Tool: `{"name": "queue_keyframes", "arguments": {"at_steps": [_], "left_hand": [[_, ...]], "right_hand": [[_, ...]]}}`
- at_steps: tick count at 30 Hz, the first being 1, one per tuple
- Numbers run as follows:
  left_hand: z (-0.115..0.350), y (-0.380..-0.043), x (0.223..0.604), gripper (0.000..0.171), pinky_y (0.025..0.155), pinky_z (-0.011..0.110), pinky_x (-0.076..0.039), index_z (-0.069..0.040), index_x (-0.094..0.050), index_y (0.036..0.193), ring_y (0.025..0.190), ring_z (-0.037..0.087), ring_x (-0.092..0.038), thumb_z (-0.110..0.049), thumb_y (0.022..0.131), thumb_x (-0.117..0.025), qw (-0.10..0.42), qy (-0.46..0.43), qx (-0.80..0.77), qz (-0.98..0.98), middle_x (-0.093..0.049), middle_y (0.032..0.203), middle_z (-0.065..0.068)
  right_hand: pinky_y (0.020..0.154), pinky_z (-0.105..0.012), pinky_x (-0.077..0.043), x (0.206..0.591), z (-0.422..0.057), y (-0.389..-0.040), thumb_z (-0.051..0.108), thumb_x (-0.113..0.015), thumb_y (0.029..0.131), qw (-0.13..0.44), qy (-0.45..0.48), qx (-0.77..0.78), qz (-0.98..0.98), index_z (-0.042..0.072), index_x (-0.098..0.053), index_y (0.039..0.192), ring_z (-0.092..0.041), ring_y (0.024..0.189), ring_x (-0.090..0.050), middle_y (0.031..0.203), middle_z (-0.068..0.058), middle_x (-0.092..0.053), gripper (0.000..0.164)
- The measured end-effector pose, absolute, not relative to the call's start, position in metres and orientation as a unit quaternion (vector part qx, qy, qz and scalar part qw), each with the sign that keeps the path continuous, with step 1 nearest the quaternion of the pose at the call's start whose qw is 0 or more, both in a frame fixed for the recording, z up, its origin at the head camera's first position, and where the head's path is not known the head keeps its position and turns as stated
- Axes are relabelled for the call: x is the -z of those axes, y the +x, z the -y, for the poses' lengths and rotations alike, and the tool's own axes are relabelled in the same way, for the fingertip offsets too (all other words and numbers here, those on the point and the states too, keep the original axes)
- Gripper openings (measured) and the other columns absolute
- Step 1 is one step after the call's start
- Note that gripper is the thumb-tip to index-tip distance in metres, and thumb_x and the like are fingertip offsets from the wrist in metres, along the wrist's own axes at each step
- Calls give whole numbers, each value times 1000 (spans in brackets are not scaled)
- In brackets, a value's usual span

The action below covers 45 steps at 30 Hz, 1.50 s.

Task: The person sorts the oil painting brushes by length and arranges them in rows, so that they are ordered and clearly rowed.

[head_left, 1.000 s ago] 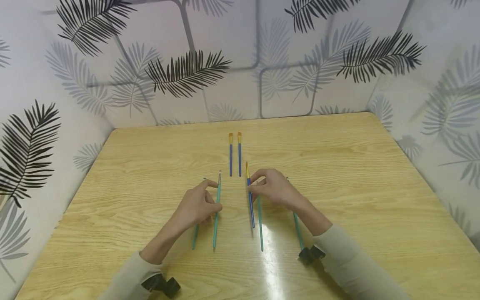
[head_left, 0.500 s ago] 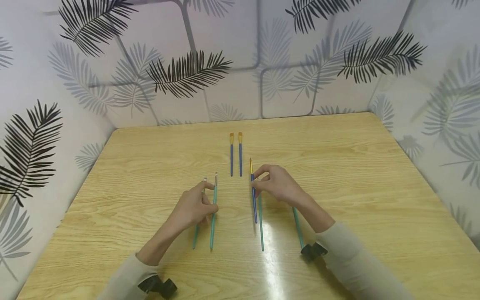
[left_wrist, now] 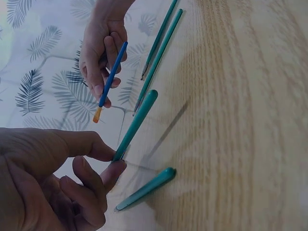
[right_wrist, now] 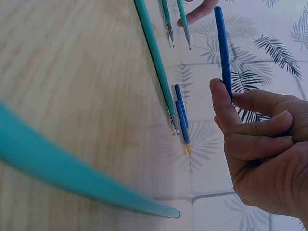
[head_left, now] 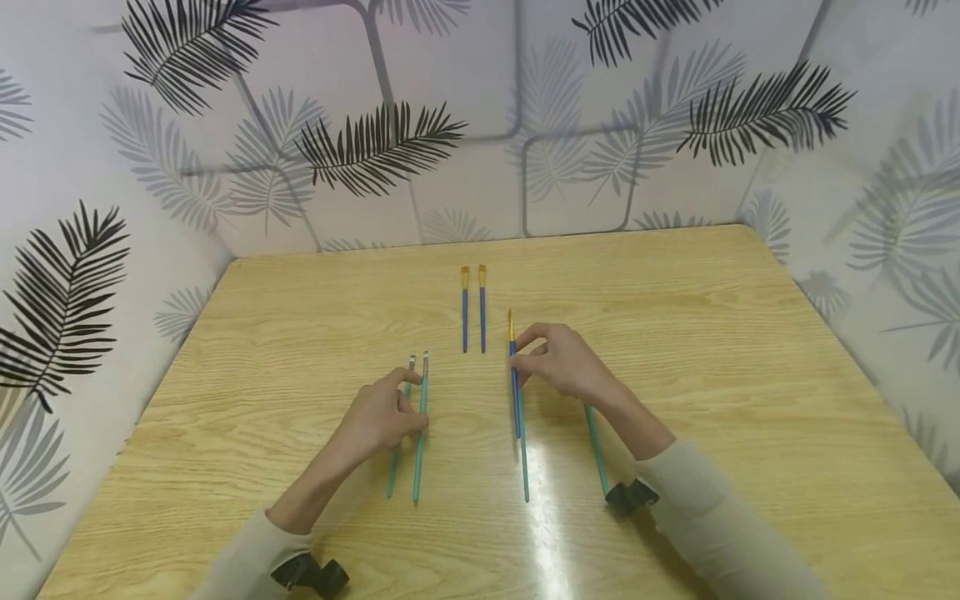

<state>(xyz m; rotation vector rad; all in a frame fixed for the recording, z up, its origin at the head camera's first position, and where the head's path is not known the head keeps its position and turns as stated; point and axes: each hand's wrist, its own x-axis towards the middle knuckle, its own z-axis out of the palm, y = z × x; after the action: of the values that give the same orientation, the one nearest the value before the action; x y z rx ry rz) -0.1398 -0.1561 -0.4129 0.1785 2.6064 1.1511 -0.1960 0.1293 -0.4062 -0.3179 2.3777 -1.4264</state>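
Note:
Between thumb and fingers, my left hand point(head_left: 380, 417) pinches a green-handled paintbrush point(head_left: 421, 433), its bristles pointing away from me. Just left of it, partly behind the hand, a second green paintbrush point(head_left: 392, 475) lies on the table. My right hand point(head_left: 561, 360) pinches a blue paintbrush point(head_left: 515, 383) with a yellow ferrule; the right wrist view shows its blue handle point(right_wrist: 223, 48) raised above the fingertips. In the head view this blue brush overlaps a green paintbrush point(head_left: 524, 458) lying on the table. Under the right wrist another green paintbrush point(head_left: 596, 446) lies partly hidden.
Two blue flat paintbrushes, a left one point(head_left: 465, 317) and a right one point(head_left: 482, 317), lie side by side toward the back of the wooden table point(head_left: 675, 300). A leaf-patterned wall point(head_left: 570, 192) rises behind the table's far edge.
My left hand has shifted left with its green brush, toward the green brush on the table. The right hand has moved right and slightly away, carrying the blue brush over the green one.

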Motion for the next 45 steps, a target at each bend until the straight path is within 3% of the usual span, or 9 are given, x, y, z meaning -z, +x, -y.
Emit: {"name": "queue_keyframes", "arguments": {"at_steps": [25,29,34,45], "left_hand": [[162,-140,416,58,39,16,-26,3,-53,137,41,6,-34,-3,81,-66,124,76,-366,-919,-61,63,2],[162,-141,416,59,39,16,-25,3,-53,137,40,5,-34,-5,80,-67,119,74,-356,-924,-60,62,0],[161,-141,416,59,39,17,-25,2,-55,136,40,6,-33,-6,80,-68,113,66,-346,-929,-59,60,-1],[159,-141,417,59,39,18,-23,2,-55,136,40,6,-32,-6,79,-66,117,53,-336,-933,-57,58,-2]], "right_hand": [[39,-22,-23,404,-134,-217,25,-64,96,162,-106,506,-841,8,-61,121,-7,38,-26,82,-6,-77,30],[41,-22,-24,403,-134,-222,26,-65,96,159,-102,502,-844,9,-61,121,-7,43,-34,83,-6,-77,30],[39,-21,-24,401,-135,-229,26,-64,97,154,-109,501,-844,7,-61,123,-6,38,-26,83,-7,-77,32],[39,-21,-24,396,-132,-240,26,-63,98,144,-106,491,-853,8,-62,124,-6,38,-26,83,-7,-77,32]]}}
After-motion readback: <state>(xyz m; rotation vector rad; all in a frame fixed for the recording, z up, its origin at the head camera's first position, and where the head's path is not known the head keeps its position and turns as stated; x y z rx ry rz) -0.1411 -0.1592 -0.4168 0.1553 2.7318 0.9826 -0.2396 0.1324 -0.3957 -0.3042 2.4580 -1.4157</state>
